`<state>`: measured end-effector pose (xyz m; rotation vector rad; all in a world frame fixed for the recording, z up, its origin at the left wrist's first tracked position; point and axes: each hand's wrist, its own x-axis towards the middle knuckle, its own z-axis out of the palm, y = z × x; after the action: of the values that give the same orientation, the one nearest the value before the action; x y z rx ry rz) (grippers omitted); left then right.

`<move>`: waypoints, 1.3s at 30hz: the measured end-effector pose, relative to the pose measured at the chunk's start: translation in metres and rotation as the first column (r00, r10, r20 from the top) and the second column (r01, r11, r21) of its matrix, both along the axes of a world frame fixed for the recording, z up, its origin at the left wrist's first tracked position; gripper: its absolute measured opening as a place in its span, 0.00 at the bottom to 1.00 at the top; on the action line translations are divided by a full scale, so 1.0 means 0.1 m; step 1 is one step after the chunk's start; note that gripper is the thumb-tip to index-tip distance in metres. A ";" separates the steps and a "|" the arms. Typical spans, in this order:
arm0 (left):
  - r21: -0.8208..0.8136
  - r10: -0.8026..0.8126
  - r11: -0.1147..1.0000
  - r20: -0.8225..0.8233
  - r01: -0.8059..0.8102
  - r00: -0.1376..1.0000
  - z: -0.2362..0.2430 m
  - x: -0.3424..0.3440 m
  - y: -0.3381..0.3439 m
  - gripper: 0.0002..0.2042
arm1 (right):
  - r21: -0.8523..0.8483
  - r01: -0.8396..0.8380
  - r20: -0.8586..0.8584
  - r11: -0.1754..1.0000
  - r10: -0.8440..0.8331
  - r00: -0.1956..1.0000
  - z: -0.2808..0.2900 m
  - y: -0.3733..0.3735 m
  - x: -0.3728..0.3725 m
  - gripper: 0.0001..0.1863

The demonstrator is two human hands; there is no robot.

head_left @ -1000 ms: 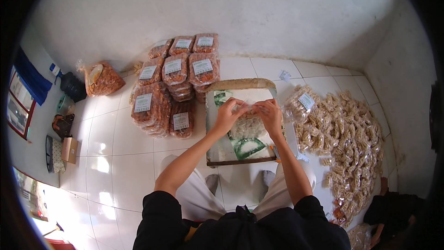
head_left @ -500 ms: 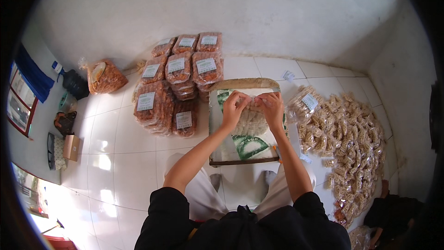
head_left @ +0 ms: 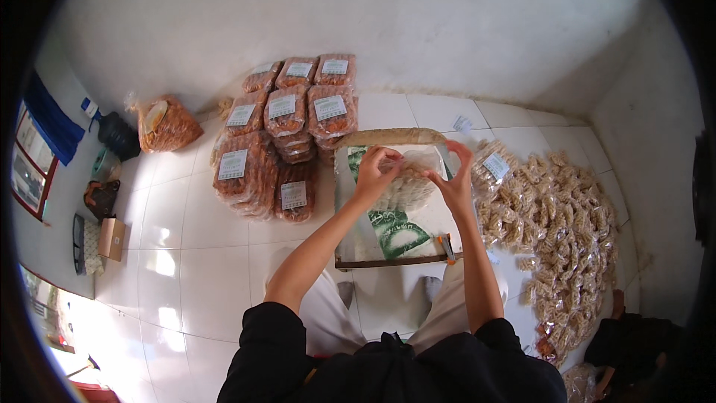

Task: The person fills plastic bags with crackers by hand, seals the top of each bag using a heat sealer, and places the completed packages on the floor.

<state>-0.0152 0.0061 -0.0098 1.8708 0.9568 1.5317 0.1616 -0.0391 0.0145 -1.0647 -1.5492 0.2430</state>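
Note:
A transparent plastic bag [head_left: 403, 192] of pale, curly snack pieces lies on a low, white-topped work surface [head_left: 360, 248] with green print. My left hand [head_left: 378, 173] pinches the upper left edge of this bag. At the bag's right side, my right hand [head_left: 456, 177] has thumb and fingers spread apart, the thumb close to the plastic; whether it touches cannot be made out. An orange-and-dark tool [head_left: 447, 248], its kind unclear, rests at the surface's near right corner.
Left of the surface stand stacked, labelled packs of reddish-brown snacks [head_left: 247, 168]. A large pile of small pale snack bags [head_left: 559, 231] covers the floor at right, with a labelled pack [head_left: 495, 168] beside it. Another person's dark sleeve [head_left: 634, 343] shows at lower right.
My right hand has opened and moved right, away from the bag's top. The bag's top plastic is now spread wider. My left hand stays pinched at its edge.

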 end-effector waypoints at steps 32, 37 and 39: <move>0.089 -0.035 0.995 -0.170 0.051 0.985 0.13 0.07 0.02 0.05 | 0.220 0.245 0.267 0.944 -0.299 0.916 -0.18 0.12 -0.10 0.11; 0.120 0.014 0.993 -0.204 0.011 0.979 0.11 0.08 -0.03 0.05 | -0.169 0.020 -0.277 0.985 -0.067 0.959 -0.28 0.10 -0.21 0.07; -0.049 -0.060 0.997 -0.130 0.054 0.990 0.09 0.07 -0.03 0.06 | -0.204 -0.012 -0.336 0.979 -0.059 0.940 -0.26 0.10 -0.23 0.07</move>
<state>-0.0083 0.0034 -0.0013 1.9696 0.9795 1.3559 0.1384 -0.0289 -0.0115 -1.1320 -1.2153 0.5509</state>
